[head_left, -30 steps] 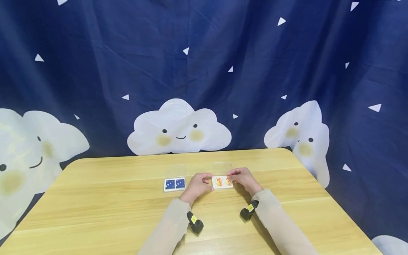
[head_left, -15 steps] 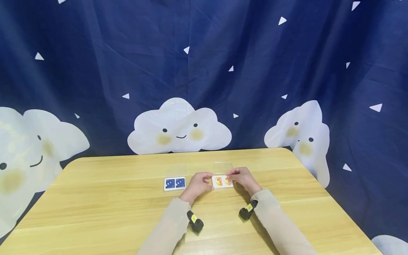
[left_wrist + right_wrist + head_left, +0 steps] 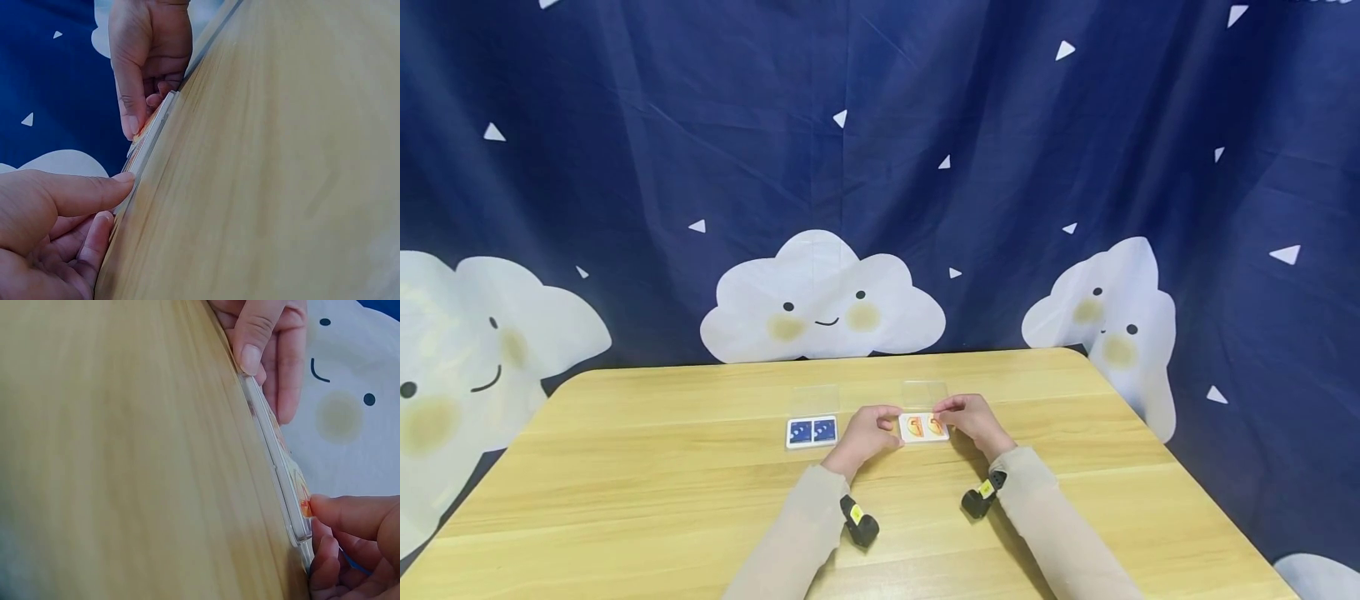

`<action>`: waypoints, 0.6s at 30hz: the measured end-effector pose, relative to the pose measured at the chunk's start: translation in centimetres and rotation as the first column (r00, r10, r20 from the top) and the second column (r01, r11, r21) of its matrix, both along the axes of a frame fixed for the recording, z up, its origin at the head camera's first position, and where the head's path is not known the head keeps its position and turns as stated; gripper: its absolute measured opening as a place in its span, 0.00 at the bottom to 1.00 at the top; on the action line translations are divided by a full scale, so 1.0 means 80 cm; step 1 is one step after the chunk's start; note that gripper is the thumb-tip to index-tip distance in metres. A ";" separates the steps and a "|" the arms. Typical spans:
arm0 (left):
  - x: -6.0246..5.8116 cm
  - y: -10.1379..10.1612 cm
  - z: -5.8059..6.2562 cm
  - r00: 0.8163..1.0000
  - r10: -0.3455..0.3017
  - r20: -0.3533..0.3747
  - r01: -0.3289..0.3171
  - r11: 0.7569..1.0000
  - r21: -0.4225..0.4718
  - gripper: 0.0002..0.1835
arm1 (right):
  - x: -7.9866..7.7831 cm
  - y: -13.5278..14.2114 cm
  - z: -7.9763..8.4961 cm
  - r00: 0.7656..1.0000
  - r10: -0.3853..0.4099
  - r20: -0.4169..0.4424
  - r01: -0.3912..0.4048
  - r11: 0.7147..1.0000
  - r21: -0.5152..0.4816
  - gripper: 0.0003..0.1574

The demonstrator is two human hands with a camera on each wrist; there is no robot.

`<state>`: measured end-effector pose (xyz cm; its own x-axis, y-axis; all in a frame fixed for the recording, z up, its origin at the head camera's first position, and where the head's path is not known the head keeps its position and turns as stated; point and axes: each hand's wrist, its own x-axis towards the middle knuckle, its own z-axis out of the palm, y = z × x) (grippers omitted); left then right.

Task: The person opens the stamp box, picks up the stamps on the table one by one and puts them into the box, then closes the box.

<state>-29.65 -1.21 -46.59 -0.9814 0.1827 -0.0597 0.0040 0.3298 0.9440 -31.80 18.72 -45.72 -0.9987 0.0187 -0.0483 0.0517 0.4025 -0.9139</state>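
Note:
A clear plastic case lies on the table with its transparent lid folded back. Inside is a stack of white cards with orange pictures on the top one. My left hand grips the case's left end, thumb at the near corner and fingers at the far side. At the right end, my right hand pinches the top card's edge, its thumb on the printed face. The top card looks slightly raised there in the right wrist view. The right fingertips under the edge are partly hidden.
Left of my left hand stands a second clear case with dark-blue picture cards, its lid also laid back. A wooden table bears everything. Behind it hangs a blue curtain with clouds.
Almost nothing differs. My right wrist has shifted very slightly to the left, while both hands keep their places at the case.

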 end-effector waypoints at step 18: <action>0.001 0.001 0.000 1.000 0.006 -0.004 -0.006 1.000 -0.002 0.30 | 0.002 -0.001 -0.001 1.000 -0.010 0.001 0.010 1.000 -0.013 0.08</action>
